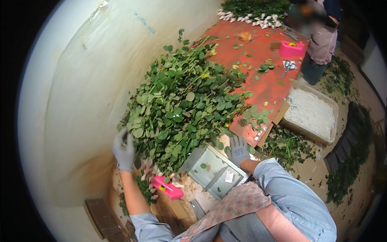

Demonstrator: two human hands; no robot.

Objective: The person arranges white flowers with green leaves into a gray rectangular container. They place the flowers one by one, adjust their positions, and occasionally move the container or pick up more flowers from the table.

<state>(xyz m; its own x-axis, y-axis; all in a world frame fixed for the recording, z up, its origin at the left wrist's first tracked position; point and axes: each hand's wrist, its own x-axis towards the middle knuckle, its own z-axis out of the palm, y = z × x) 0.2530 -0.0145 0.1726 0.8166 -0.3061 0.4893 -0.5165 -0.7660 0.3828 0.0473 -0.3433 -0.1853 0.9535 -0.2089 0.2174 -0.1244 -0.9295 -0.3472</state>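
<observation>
A big heap of leafy green stems (177, 105) covers the table before me, against the pale wall. At its left edge is my left hand (124, 152) in a grey glove, fingers apart and nothing visible in them; whether it touches the leaves I cannot tell. My right hand (239, 151), gloved too, lies with fingers stretched out at the heap's near right side. Between my hands stands a pale metal tray or box (213, 171) with a few loose leaves on it. A pink tape dispenser (168, 188) sits beside pale pink wrapped buds (148, 169) near my left forearm.
A red tabletop (258, 90) stretches away, with scissors (288, 67), another pink tape dispenser (292, 49) and wrapped buds (250, 18) at its far end. Another person (320, 44) stands there. At right, a bin of white material (310, 109) and leaf cuttings (286, 145) lie on the floor.
</observation>
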